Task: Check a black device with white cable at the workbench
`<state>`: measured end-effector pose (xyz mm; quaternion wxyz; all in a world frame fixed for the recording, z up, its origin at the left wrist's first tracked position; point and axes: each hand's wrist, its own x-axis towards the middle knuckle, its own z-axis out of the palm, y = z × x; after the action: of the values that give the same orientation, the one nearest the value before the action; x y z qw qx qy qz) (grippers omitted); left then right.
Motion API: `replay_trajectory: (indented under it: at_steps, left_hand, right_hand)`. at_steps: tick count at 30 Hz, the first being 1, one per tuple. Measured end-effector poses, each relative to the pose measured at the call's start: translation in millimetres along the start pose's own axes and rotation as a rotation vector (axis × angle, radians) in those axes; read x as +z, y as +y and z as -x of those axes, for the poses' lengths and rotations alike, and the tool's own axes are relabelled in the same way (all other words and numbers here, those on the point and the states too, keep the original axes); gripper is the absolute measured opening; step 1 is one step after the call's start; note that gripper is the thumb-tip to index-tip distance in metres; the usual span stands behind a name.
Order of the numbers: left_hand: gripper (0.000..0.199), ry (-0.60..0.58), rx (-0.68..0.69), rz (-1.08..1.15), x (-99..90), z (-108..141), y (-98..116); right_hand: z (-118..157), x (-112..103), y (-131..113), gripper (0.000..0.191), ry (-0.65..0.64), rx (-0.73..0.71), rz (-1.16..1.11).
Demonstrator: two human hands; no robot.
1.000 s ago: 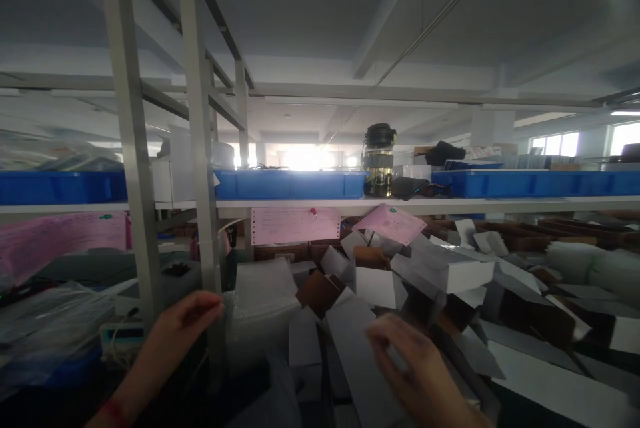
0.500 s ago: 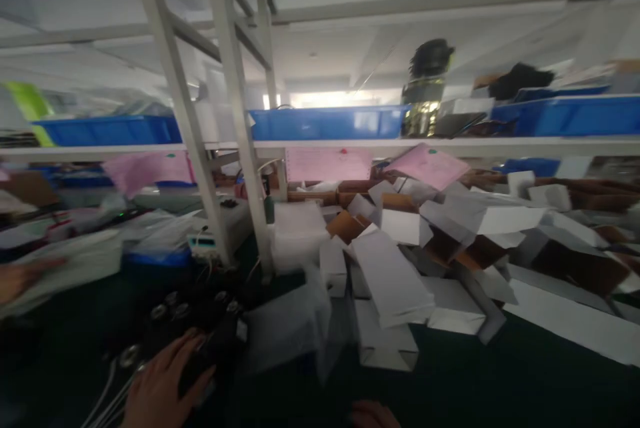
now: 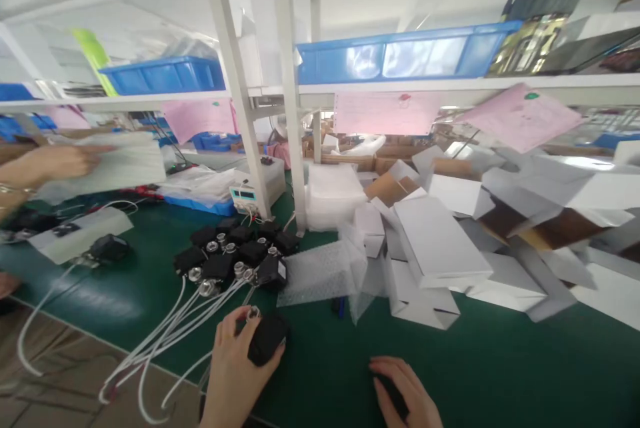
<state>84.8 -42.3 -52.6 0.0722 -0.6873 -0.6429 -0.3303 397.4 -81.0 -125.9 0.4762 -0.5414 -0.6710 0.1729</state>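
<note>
Black block: the small black boxy part with a shiny metal ring [image 3: 269, 340] is on or just above the green desk [image 3: 480, 361], by its near edge; the left hand has it.
Left hand: this hand [image 3: 233, 368] pinches the block, fingers at the ring end, thumb on the near side.
Right hand: this hand [image 3: 407, 393] is by the near edge too, well apart from the block; its fingers curl a bit, thumb apart, with no thing seen in it.
Around: more black blocks [image 3: 217, 267] lie beyond the left hand; white cords [image 3: 183, 315] run over the near edge; clear bubble wrap [image 3: 317, 276] lies between them and the white card boxes [image 3: 440, 241].
Feel: likely hard, a bit heavy and smooth; the cords look bendy.
Best hold: the block's wide sides, not a cord.
</note>
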Motion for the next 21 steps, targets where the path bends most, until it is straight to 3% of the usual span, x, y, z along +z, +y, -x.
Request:
replay_trajectory:
  at_steps: [3, 7, 11, 13, 17, 19, 21]
  left_hand:
    - [0.032, -0.001, 0.122, 0.098, 4.3, 21, 24]
    - [0.036, -0.029, 0.211, 0.248, 18.2, 36, 54]
    - [0.033, 0.007, 0.147, 0.359, 35.8, 41, 82]
    - [0.031, 0.006, 0.105, 0.394, 41.7, 44, 93]
    - [0.035, -0.085, 0.156, 0.451, 44.5, 48, 105]
    - [0.043, -0.132, 0.229, 0.467, 43.4, 50, 105]
    - [0.049, -0.156, 0.282, 0.472, 41.7, 51, 101]
  right_hand:
    - [-4, 0, -16, 0.022, -0.096, 0.009, -0.023]
    - [-12, 6, -39, 0.053, -0.224, 0.04, -0.166]
    - [-13, 7, -56, 0.082, -0.442, 0.082, -0.26]
    - [-12, -2, -58, 0.092, -0.477, 0.111, -0.274]
    - [-22, -25, -52, 0.058, -0.298, 0.131, -0.216]
    - [-42, -30, -50, 0.059, -0.269, -0.004, -0.01]
    - [-70, -25, -49, 0.06, -0.344, -0.258, 0.248]
